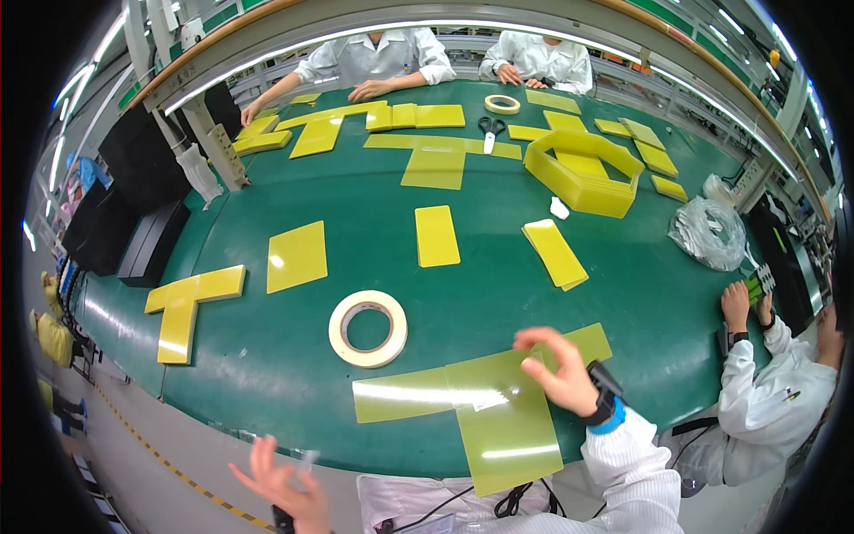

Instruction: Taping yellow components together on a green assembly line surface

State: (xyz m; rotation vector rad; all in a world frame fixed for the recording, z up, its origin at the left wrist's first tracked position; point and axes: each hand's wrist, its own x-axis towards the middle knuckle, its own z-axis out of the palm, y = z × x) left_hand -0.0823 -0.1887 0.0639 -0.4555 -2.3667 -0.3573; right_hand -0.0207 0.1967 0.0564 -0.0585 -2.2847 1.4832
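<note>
In front of me lies a flat T-shaped piece of translucent yellow sheets [507,436], partly over the table's near edge. My right hand [569,378] is over its upper right part, thumb and fingers apart, with nothing seen in it. Off the table's near edge to the left is my left hand [286,488], slightly blurred, its fingers spread. A small clear scrap [309,458] shows by its fingertips; whether it is held cannot be made out. Beyond the T-shaped piece lies a roll of cream tape [390,349].
Yellow stacks [436,236], [553,254] and a single sheet [298,256] lie mid-table; a thick T-shaped stack [178,329] is left. Farther off are scissors [490,133], a yellow hexagonal ring [583,191] and a clear plastic bag [712,233]. Several co-workers sit around the green table [356,205].
</note>
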